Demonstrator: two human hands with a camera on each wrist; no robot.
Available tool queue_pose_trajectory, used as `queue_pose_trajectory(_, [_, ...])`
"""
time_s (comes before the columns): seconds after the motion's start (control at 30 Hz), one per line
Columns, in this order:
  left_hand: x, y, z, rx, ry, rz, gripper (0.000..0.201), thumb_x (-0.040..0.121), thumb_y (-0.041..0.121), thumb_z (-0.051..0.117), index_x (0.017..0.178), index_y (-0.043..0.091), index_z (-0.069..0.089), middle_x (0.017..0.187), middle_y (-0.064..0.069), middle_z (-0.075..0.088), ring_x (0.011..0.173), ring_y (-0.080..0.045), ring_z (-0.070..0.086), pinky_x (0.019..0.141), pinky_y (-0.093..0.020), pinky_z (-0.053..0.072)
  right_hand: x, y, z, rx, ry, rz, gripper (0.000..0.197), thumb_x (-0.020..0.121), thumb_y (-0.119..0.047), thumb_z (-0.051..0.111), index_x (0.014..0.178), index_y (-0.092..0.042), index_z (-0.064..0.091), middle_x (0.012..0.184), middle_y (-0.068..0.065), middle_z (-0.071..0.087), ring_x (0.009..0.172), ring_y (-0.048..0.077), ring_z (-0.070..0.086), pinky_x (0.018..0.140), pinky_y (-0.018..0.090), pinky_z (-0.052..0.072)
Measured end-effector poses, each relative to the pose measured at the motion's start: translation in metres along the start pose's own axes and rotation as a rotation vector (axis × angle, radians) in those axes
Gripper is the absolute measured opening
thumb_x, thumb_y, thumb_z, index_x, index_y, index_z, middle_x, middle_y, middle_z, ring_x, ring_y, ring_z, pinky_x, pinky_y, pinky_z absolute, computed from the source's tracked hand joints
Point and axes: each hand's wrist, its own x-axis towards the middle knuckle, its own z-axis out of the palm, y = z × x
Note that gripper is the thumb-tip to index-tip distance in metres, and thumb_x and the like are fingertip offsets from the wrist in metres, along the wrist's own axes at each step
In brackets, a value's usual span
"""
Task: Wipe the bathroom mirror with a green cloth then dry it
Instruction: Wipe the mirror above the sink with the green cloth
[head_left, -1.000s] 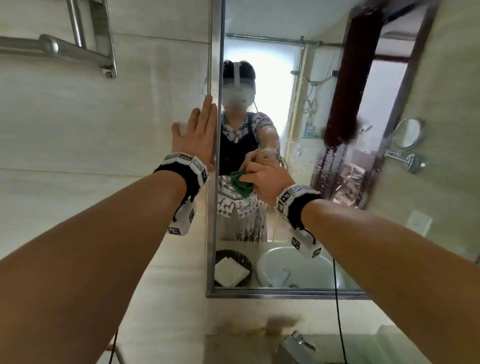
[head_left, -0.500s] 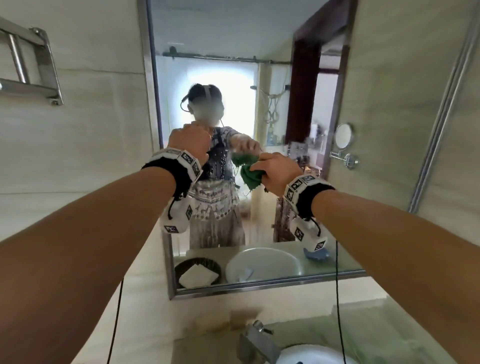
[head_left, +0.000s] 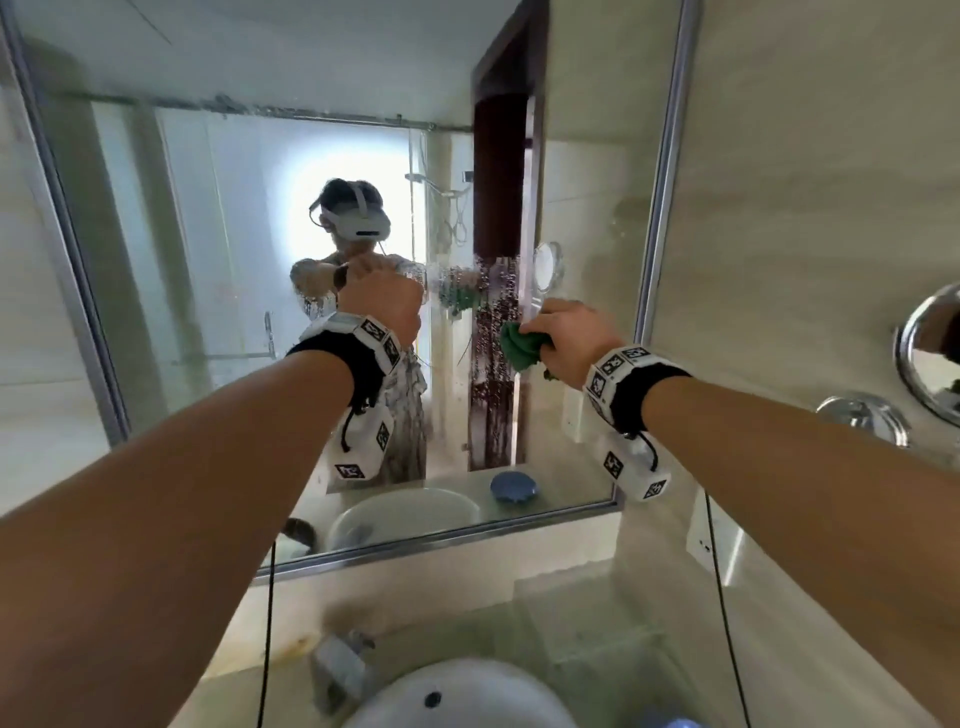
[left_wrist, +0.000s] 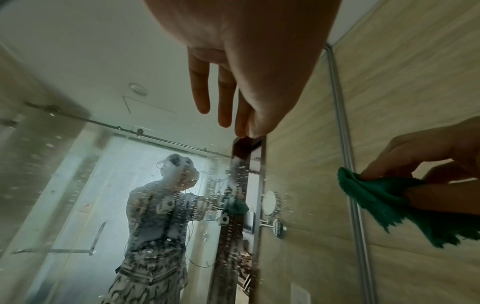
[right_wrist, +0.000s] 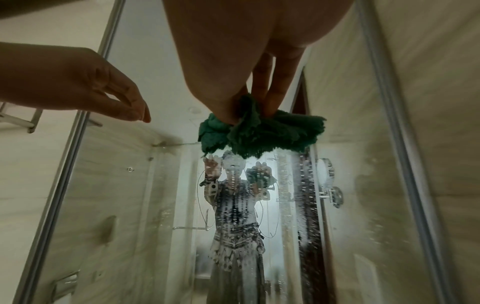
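- Right hand (head_left: 569, 338) is gripping the bunched green cloth (head_left: 521, 349), fingers curled round it, up at the mirror (head_left: 208, 260) near its right frame edge; actual contact with the glass unclear.
- Left hand (head_left: 382, 304) is hanging in front of the mirror, fingers loosely extended, holding nothing.
- Mirror is showing droplets and wet streaks across the middle.
- Containers: one white basin (head_left: 467, 696) is sitting below, with a drain hole visible inside.
- Count: one cloth, one faucet (head_left: 337, 670), one round wall mirror (head_left: 930, 348) at right.
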Motion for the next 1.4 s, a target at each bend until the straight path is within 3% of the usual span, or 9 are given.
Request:
queue_pose_trajectory(0.1, [0.011,0.034,-0.006,-0.093,0.045,0.047,0.011,0.087,0.015,0.05,0.079,0.015,0.058,0.08,-0.003,0.062,0.072,-0.024,0.055,0.063,-0.032,0.045,-0.014,0.042,-0.005,0.004,0.015,0.018,0.043,0.088,-0.009,0.052,0.127,-0.026,0.063,0.112,0.001,0.057,0.11,0.027,0.053,0.087,0.034,0.047])
queue_pose_trajectory(0.33, [0.047,0.093,0.003,-0.142,0.081,0.12,0.049,0.088,0.039,0.06,0.13,0.015,0.051,0.133,-0.009,0.053,0.125,-0.032,0.049,0.101,-0.05,0.044,-0.015,0.121,0.008,0.09,0.135,0.16,0.043,0.089,-0.008,0.051,0.128,-0.022,0.061,0.112,0.004,0.058,0.104,0.027,0.056,0.08,0.028,0.042])
queue_pose_trajectory(0.5, [0.088,0.132,0.034,-0.129,0.072,0.159,0.068,0.086,0.04,0.066,0.144,0.017,0.038,0.149,-0.008,0.039,0.139,-0.03,0.033,0.113,-0.053,0.028,0.0,0.169,0.038,0.149,0.198,0.27,0.045,0.088,-0.006,0.053,0.131,-0.019,0.058,0.117,0.009,0.057,0.104,0.03,0.058,0.085,0.036,0.05])
queue_pose_trajectory(0.67, [0.132,0.153,0.074,-0.1,0.15,0.211,0.085,0.081,0.041,0.073,0.149,0.017,0.028,0.156,-0.008,0.027,0.144,-0.03,0.023,0.116,-0.053,0.024,0.026,0.205,0.062,0.128,0.198,0.346,0.043,0.092,-0.009,0.053,0.133,-0.019,0.055,0.123,0.009,0.054,0.107,0.029,0.057,0.085,0.032,0.045])
queue_pose_trajectory(0.9, [0.178,0.147,0.13,0.075,0.182,0.209,0.121,0.071,0.057,0.077,0.156,0.017,0.001,0.163,-0.01,-0.004,0.15,-0.034,-0.001,0.119,-0.058,0.01,0.077,0.229,0.094,0.201,0.276,0.343,0.038,0.089,-0.006,0.053,0.126,-0.014,0.059,0.119,0.013,0.055,0.102,0.031,0.058,0.09,0.042,0.051])
queue_pose_trajectory(1.03, [0.189,0.132,0.145,0.269,0.153,0.163,0.131,0.071,0.065,0.071,0.154,0.016,-0.017,0.16,-0.013,-0.022,0.149,-0.035,-0.011,0.119,-0.057,0.011,0.118,0.237,0.091,0.222,0.406,0.359,0.039,0.092,-0.003,0.048,0.127,-0.017,0.057,0.12,0.007,0.054,0.098,0.027,0.057,0.083,0.028,0.045])
queue_pose_trajectory(1.13, [0.191,0.122,0.15,0.317,0.17,0.191,0.123,0.079,0.05,0.069,0.151,0.017,-0.026,0.158,-0.012,-0.03,0.148,-0.034,-0.017,0.119,-0.055,0.009,0.15,0.245,0.082,0.247,0.525,0.349,0.047,0.089,0.0,0.045,0.131,-0.02,0.055,0.126,0.007,0.053,0.107,0.03,0.055,0.09,0.037,0.05])
queue_pose_trajectory(1.27, [0.195,0.123,0.149,0.387,0.116,0.179,0.151,0.057,0.074,0.074,0.15,0.016,-0.029,0.155,-0.014,-0.036,0.145,-0.035,-0.026,0.12,-0.056,0.003,0.186,0.263,0.07,0.226,0.584,0.335,0.05,0.088,0.0,0.044,0.134,-0.019,0.053,0.13,0.01,0.051,0.109,0.033,0.053,0.089,0.037,0.047])
queue_pose_trajectory(1.4, [0.194,0.128,0.149,0.363,0.088,0.156,0.158,0.049,0.072,0.08,0.15,0.016,-0.029,0.156,-0.013,-0.035,0.145,-0.035,-0.024,0.119,-0.057,-0.003,0.193,0.269,0.083,0.164,0.54,0.331,0.06,0.085,-0.003,0.047,0.14,-0.025,0.042,0.14,0.009,0.042,0.114,0.037,0.047,0.087,0.045,0.049])
